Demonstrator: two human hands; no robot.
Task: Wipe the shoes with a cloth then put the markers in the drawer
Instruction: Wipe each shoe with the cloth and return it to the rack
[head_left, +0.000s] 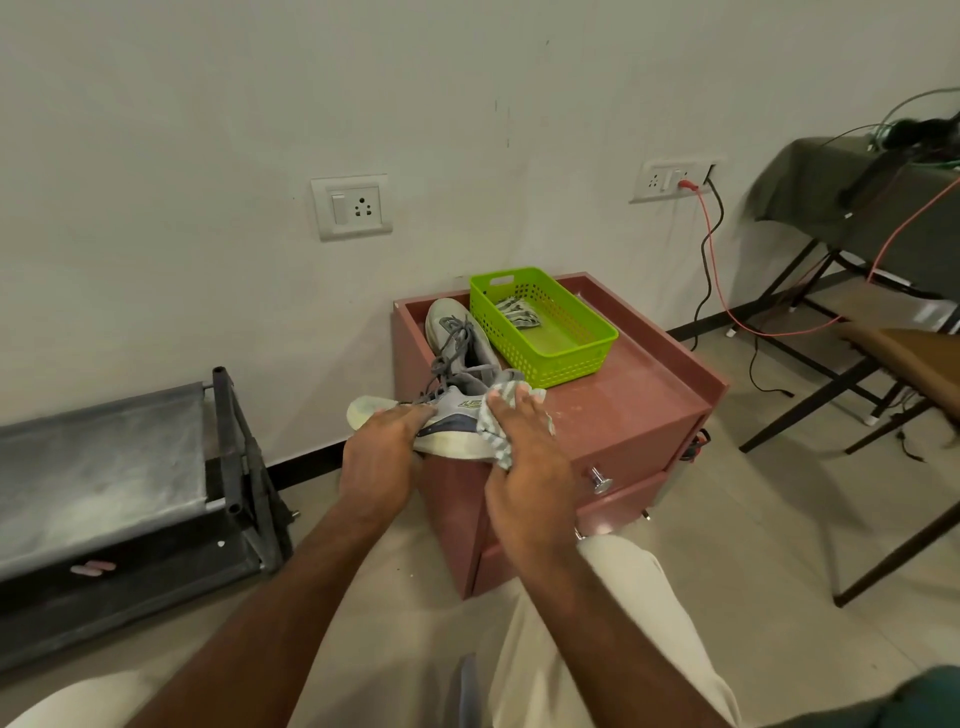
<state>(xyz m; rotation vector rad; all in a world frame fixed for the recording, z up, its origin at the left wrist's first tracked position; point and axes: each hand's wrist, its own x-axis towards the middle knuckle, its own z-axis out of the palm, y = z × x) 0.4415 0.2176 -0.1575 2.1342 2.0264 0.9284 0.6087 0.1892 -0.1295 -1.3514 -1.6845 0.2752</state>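
Right hand (524, 457) lies flat, fingers straight, pressing the cloth (496, 431) against the heel side of the shoe (452, 415). Left hand (382, 457) curls over the toe end, steadying it. That shoe overhangs the counter (649, 400) edge just under both hands; a hard wipe could tip it to the floor. Beyond the fingers lies the second shoe (457, 332), touching the basket (566, 353), which could be nudged. Markers (519, 314) appear to sit inside it. The drawer (623, 499) below the right hand is slightly open.
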